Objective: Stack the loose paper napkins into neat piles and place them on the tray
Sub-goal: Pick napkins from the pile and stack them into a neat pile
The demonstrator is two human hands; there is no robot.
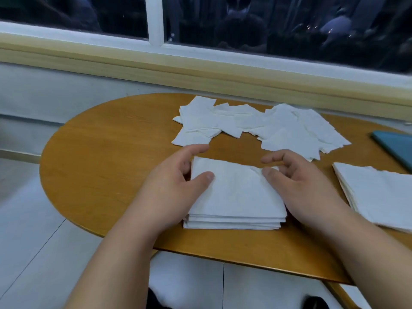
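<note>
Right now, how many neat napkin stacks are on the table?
2. The near stack sits between left hand and right hand; second stack lies right of it, cut by the frame edge. Others may be out of view.

A café or canteen, seemingly: oval wooden table [107, 175] with paper napkins [289, 130] beside a wide window [267, 23], tiled floor [26, 253].

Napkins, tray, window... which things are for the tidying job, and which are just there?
For the job: loose napkins, front pile gripped by left hand and right hand, second pile, teal tray.
Just there: table, window, floor.
</note>
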